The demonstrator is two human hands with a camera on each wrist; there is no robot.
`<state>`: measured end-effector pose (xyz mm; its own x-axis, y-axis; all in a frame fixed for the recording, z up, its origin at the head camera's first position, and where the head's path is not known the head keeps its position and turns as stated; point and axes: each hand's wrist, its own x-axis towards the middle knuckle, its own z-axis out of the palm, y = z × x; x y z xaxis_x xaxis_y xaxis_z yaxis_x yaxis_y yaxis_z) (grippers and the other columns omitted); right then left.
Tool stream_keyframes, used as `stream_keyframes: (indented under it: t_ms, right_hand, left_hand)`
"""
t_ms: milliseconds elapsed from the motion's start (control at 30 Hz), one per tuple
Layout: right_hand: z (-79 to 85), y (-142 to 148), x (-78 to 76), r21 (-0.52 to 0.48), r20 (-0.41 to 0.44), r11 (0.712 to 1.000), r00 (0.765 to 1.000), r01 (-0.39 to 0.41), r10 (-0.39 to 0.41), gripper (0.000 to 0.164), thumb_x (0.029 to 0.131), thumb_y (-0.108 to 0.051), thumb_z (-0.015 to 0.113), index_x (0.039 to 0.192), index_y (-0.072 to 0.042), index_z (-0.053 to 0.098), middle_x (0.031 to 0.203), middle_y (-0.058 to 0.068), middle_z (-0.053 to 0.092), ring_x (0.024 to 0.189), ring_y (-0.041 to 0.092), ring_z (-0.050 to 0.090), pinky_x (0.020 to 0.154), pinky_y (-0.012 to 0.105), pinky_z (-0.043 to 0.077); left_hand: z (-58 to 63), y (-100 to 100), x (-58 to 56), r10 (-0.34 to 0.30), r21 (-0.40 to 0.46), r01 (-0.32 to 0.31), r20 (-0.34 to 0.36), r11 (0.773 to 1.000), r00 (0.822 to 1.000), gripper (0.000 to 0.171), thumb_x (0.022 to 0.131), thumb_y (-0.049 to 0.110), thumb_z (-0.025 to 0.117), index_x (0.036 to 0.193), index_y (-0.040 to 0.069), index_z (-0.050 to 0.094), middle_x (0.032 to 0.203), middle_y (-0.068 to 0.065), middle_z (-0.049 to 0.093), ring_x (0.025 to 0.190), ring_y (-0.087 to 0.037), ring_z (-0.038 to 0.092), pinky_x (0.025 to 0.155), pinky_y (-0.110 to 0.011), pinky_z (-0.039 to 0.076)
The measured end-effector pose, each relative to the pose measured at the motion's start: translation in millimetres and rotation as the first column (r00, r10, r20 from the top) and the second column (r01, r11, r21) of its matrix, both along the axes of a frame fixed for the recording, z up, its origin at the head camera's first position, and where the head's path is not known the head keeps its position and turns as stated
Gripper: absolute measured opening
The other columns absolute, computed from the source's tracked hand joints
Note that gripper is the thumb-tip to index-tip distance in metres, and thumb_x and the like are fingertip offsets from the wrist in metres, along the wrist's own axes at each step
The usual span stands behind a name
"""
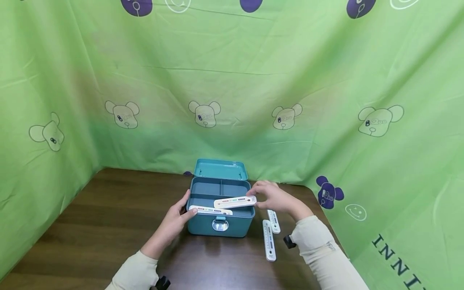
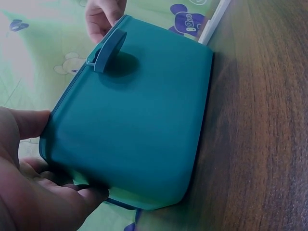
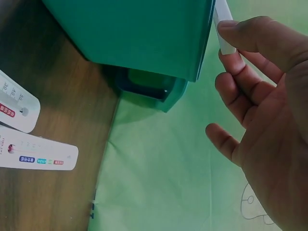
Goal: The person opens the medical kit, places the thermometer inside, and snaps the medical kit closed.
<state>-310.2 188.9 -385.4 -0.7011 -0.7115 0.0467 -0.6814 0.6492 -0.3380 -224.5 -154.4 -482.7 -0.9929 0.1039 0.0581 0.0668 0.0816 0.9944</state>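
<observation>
Right fingers (image 3: pixel 233 91) pinching white thermometer (image 1: pixel 235 201) by its end | left fingers (image 2: pixel 91 198) gripping teal box (image 1: pixel 235 226) | advised: lower free end clear of second thermometer (image 1: pixel 214 210) beside left thumb (image 1: pixel 190 214)

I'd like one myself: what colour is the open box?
The box is teal, shown best in the head view.

Smooth plastic, wood grain and creased cloth.
The teal box (image 1: pixel 198 226) looks like smooth plastic, almost matt on its outer walls, with a glossier inner face to the lid (image 1: pixel 221 170) and a shiny, metal-like clasp plate (image 1: pixel 220 226). The white thermometers (image 1: pixel 235 202) look like smooth, hard plastic. The brown table (image 1: pixel 90 225) shows wood grain under a soft sheen; the green curtain (image 1: pixel 235 52) is creased cloth, the pale sleeves (image 1: pixel 326 251) matt cloth.
</observation>
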Motion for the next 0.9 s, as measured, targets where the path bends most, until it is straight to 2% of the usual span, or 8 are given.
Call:
stream_keyframes:
  t_ms: [200, 433, 667, 900]
  right_hand:
    - [5.9, -7.7, -3.3, 0.038, 0.003, 0.999, 1.0, -0.004, 0.004, 0.033, 0.088, -0.013, 0.078, 0.12, -0.018, 0.074, 0.122, -0.001, 0.066, 0.122, 0.026, 0.054, 0.105, 0.057, 0.035]
    - [13.1, -20.1, -6.6, 0.072, 0.01, 0.997, 1.0, -0.029, 0.029, 0.032, 0.088, -0.015, 0.078, 0.119, -0.018, 0.075, 0.118, -0.002, 0.066, 0.118, 0.024, 0.055, 0.103, 0.054, 0.036]
    - [11.5, -30.0, -12.8, 0.104, 0.02, 0.994, 0.999, -0.035, 0.033, 0.031, 0.089, -0.016, 0.079, 0.12, -0.019, 0.075, 0.122, -0.002, 0.067, 0.122, 0.024, 0.056, 0.108, 0.056, 0.035]
    - [6.2, -41.4, -14.3, 0.101, 0.002, 0.993, 0.998, -0.058, 0.058, 0.029, 0.09, -0.018, 0.079, 0.118, -0.018, 0.074, 0.117, -0.004, 0.067, 0.119, 0.022, 0.056, 0.104, 0.052, 0.034]
  left_hand:
    - [3.1, 0.8, 1.5, 0.008, -0.009, -0.008, 0.01, 1.0, 1.0, 0.076, 0.103, 0.016, 0.062, 0.164, 0.009, 0.018, 0.171, -0.012, 0.016, 0.157, -0.035, 0.014, 0.123, -0.052, 0.02]
    - [4.1, 1.9, 1.5, 0.02, -0.009, -0.02, 0.013, 1.0, 1.0, 0.075, 0.103, 0.016, 0.063, 0.164, 0.01, 0.02, 0.171, -0.012, 0.017, 0.157, -0.035, 0.016, 0.123, -0.052, 0.02]
    - [3.4, 0.9, 1.3, 0.02, 0.0, -0.02, 0.012, 1.0, 1.0, 0.075, 0.103, 0.014, 0.063, 0.164, 0.009, 0.02, 0.171, -0.012, 0.018, 0.157, -0.035, 0.016, 0.123, -0.051, 0.02]
    - [3.2, 0.2, -0.3, 0.012, 0.001, -0.012, 0.014, 1.0, 1.0, 0.075, 0.103, 0.014, 0.063, 0.164, 0.011, 0.02, 0.171, -0.011, 0.016, 0.158, -0.034, 0.014, 0.123, -0.051, 0.02]
